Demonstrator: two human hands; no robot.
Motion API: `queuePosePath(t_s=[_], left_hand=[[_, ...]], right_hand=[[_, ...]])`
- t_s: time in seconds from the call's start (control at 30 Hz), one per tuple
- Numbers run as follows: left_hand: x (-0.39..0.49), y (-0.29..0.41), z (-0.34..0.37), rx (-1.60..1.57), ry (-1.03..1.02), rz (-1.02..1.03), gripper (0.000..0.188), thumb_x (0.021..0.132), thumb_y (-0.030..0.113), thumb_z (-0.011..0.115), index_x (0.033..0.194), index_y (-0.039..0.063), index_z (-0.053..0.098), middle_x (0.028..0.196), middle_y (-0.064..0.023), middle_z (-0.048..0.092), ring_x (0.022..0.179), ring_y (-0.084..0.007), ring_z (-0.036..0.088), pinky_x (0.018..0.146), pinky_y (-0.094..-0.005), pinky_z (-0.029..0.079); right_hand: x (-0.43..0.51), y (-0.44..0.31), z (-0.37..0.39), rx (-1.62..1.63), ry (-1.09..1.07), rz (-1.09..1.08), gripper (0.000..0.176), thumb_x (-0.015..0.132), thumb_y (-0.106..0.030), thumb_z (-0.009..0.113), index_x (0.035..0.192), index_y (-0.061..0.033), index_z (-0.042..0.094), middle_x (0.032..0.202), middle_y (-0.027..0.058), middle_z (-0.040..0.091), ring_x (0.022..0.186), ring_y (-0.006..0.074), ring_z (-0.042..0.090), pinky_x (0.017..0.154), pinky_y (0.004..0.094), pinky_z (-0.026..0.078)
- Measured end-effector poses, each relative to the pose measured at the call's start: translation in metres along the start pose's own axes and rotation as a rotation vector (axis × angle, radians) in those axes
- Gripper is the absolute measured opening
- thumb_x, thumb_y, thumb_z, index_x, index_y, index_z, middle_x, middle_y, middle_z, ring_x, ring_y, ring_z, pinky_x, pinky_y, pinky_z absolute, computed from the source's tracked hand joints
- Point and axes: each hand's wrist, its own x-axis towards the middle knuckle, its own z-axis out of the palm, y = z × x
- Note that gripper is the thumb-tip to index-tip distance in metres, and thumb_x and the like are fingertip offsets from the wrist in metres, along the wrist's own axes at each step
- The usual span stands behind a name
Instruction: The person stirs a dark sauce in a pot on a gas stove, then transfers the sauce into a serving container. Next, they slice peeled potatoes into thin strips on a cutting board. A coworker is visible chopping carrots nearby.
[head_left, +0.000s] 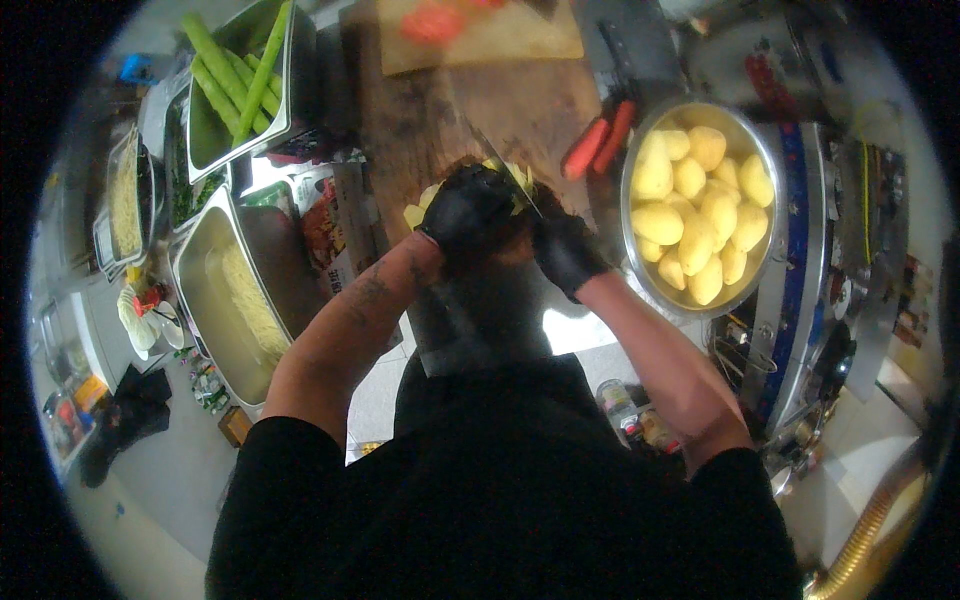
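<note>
On a wooden cutting surface (517, 97), my left hand (476, 202), in a black glove, presses on pale yellow potato pieces (421, 206). Its fingers mostly hide what is under it. My right hand (566, 251), also gloved in black, grips a knife (531, 199); the blade slants away to the far left, close beside the left hand. Thin yellow potato slices (521, 178) show at the blade. Two orange-red carrots (586, 148) lie to the right. Beyond them, a steel bowl (777, 214) holds several peeled potatoes (697, 240).
A deep steel pan (304, 90) with green stalks (225, 79) stands at the far left. Nearer is another steel pan (202, 322) with pale shredded strips (251, 304). A yellowish board (487, 49) with blurred red pieces (433, 24) lies at the back. Bottles (616, 397) stand low at right.
</note>
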Motion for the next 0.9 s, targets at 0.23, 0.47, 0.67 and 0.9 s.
queuePosePath(t_s=[0.23, 0.47, 0.67, 0.9], left_hand=[[0.000, -0.007, 0.006, 0.037, -0.089, -0.041, 0.023, 0.089, 0.028, 0.065, 0.094, 0.007, 0.073, 0.099, -0.0185, 0.070, 0.099, -0.0405, 0.064, 0.090, -0.0509, 0.049], [-0.002, -0.003, 0.004, -0.016, 0.072, 0.027, 0.021, 0.088, 0.027, 0.065, 0.094, 0.008, 0.073, 0.099, -0.0176, 0.070, 0.098, -0.0401, 0.064, 0.090, -0.0500, 0.050], [0.001, -0.002, -0.002, -0.019, -0.050, -0.032, 0.021, 0.088, 0.026, 0.066, 0.095, 0.008, 0.074, 0.100, -0.0176, 0.071, 0.100, -0.0401, 0.064, 0.090, -0.0498, 0.050], [-0.003, -0.002, 0.000, -0.041, 0.039, 0.023, 0.021, 0.089, 0.025, 0.063, 0.096, 0.008, 0.074, 0.101, -0.0180, 0.071, 0.100, -0.0394, 0.065, 0.092, -0.0496, 0.050]], right_hand=[[0.012, 0.005, 0.008, -0.077, 0.043, -0.062, 0.047, 0.092, -0.011, 0.054, 0.136, 0.0034, 0.054, 0.133, 0.0327, 0.059, 0.125, 0.0470, 0.056, 0.106, 0.0468, 0.045], [-0.002, -0.005, 0.003, -0.059, 0.129, -0.133, 0.037, 0.101, -0.013, 0.047, 0.134, -0.0022, 0.056, 0.121, 0.0316, 0.065, 0.114, 0.0474, 0.063, 0.093, 0.0511, 0.050], [0.006, -0.004, 0.000, -0.032, 0.062, -0.139, 0.040, 0.101, -0.013, 0.046, 0.139, -0.0012, 0.054, 0.124, 0.0292, 0.066, 0.119, 0.0434, 0.062, 0.100, 0.0478, 0.048], [0.011, 0.001, 0.010, 0.069, 0.077, -0.138, 0.038, 0.099, -0.012, 0.050, 0.135, -0.0031, 0.058, 0.127, 0.0279, 0.065, 0.120, 0.0416, 0.062, 0.100, 0.0471, 0.048]])
